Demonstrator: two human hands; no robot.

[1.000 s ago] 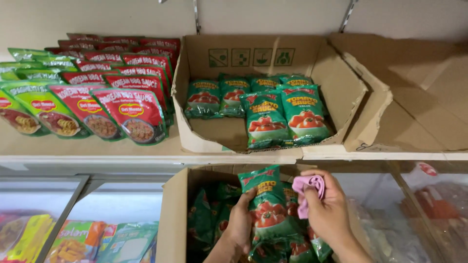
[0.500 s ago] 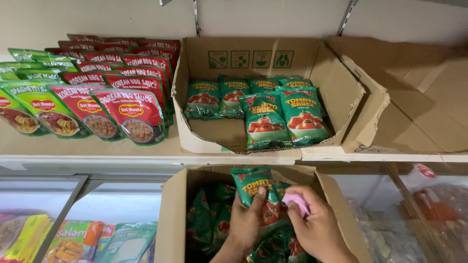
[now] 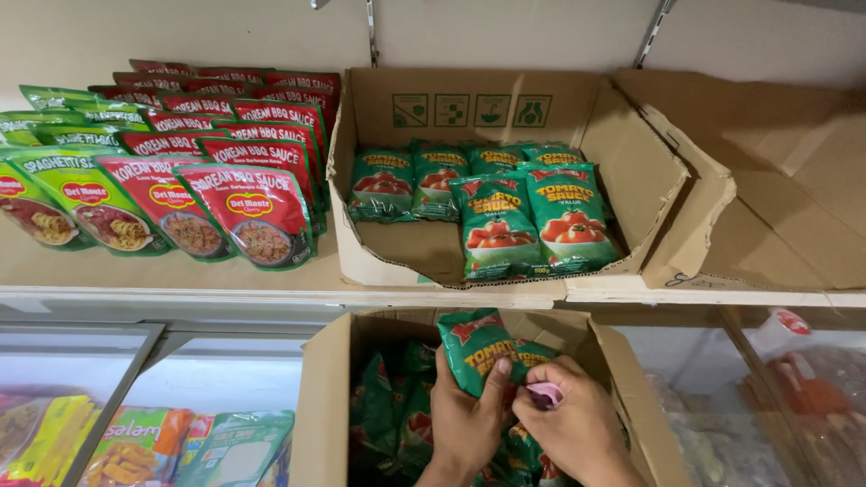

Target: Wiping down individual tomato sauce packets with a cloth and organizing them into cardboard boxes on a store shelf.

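Even overhead light; soft shadow inside the lower carton (image 3: 317,397) at 6 o'clock; glare on freezer glass (image 3: 54,370) at 8 o'clock; edges slightly soft.

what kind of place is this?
Most likely a grocery shop aisle during restocking: a wall shelf lined with red sauce pouches, an opened carton of green pouches, and a glass-topped chest freezer below.

A beige wall (image 3: 180,32) with metal brackets (image 3: 371,32) backed a pale shelf (image 3: 162,275). Below it sat a glass-topped freezer (image 3: 81,361), evenly lit.
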